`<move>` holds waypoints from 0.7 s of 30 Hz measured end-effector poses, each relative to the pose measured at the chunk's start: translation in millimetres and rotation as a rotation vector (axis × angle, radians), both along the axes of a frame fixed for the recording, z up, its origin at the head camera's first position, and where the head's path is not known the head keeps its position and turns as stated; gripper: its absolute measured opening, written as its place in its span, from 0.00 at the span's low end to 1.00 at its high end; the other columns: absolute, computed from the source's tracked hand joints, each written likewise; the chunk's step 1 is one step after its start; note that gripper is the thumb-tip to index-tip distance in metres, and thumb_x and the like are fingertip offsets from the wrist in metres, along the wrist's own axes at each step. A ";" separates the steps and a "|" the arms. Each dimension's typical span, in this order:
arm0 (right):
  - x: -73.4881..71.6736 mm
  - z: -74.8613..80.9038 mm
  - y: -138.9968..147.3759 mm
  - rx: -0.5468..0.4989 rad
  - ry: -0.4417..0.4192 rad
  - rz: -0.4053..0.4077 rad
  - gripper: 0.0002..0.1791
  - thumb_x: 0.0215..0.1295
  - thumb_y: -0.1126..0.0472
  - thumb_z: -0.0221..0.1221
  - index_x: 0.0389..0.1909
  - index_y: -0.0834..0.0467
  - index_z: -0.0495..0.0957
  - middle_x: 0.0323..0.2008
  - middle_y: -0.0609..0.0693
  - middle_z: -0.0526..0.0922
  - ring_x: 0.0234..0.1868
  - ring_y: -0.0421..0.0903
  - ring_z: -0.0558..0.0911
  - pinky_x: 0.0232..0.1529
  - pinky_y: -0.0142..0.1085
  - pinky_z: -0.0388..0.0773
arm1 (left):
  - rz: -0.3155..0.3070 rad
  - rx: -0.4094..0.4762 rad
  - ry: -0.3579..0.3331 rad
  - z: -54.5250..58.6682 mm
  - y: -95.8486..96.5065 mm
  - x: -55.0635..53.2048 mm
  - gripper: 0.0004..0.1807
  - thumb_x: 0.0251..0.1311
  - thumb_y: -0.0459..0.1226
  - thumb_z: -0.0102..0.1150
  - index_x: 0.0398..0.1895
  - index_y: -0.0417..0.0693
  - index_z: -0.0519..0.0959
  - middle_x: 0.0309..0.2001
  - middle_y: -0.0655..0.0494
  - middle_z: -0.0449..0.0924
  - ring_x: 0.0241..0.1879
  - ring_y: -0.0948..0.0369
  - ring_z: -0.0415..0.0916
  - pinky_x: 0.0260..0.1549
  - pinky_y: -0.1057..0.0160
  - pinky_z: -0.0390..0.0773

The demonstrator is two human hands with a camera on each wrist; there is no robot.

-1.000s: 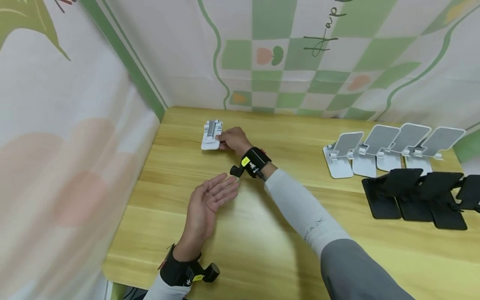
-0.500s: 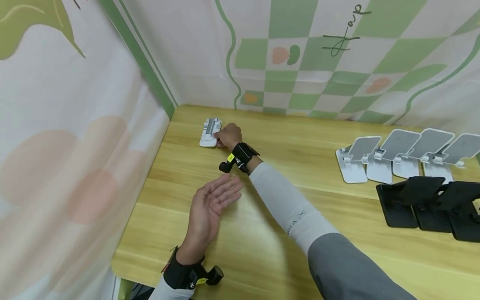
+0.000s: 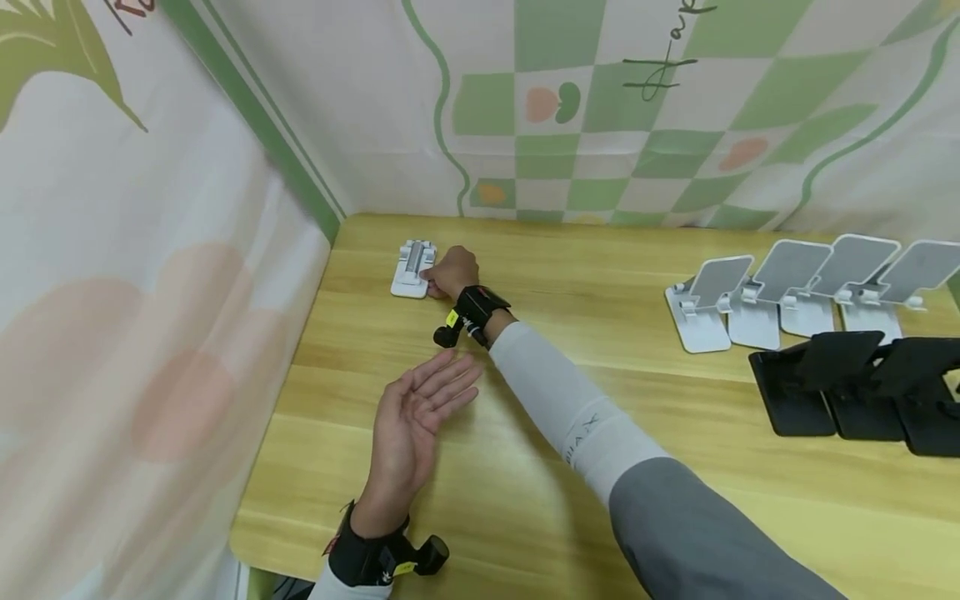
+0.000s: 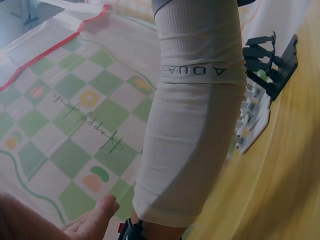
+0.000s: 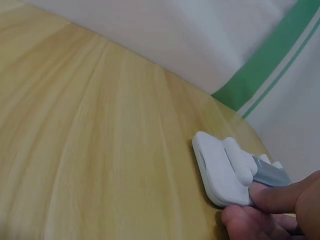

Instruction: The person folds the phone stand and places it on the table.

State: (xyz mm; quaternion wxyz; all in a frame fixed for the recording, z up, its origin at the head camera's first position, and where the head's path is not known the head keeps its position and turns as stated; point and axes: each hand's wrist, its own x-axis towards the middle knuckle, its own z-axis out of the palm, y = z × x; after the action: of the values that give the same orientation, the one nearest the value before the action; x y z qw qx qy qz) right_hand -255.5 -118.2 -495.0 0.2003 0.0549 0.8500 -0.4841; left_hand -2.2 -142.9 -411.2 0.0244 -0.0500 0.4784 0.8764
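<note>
A folded white phone stand [image 3: 413, 268] lies flat near the far left corner of the table. My right hand [image 3: 453, 272] pinches its right edge. In the right wrist view the thumb of my right hand [image 5: 277, 210] is on top of the white stand [image 5: 220, 170], with fingers curled at its side. Lower down, my left hand [image 3: 411, 417] is held palm up with straight fingers and holds nothing. Only part of the left hand [image 4: 65, 222] shows in the left wrist view.
Several unfolded white phone stands [image 3: 723, 283] form a row at the table's right. Nearer to me, several black phone stands [image 3: 840, 358] stand side by side. A patterned curtain [image 3: 547, 158] hangs behind the wooden table [image 3: 570, 250], another cloth at its left.
My right hand has moved the folded white stand a little to the left, toward the table's left edge. The left hand keeps its pose. The head view has shifted slightly.
</note>
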 end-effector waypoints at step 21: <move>50.2 63.9 190.1 -0.015 0.394 0.095 0.14 0.63 0.46 0.61 0.37 0.54 0.79 0.33 0.50 0.83 0.33 0.52 0.84 0.29 0.37 0.82 | -0.111 -0.021 -0.037 -10.9 36.0 -5.4 0.28 0.78 0.41 0.21 0.63 0.36 0.69 0.53 0.38 0.80 0.54 0.43 0.77 0.54 0.50 0.78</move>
State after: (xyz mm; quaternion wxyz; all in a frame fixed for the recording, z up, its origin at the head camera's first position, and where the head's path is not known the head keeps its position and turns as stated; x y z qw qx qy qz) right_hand -205.3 71.9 -431.1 0.0532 -0.0828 0.8707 -0.4819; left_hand -7.6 -106.9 -422.1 0.0816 -0.0398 0.4889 0.8676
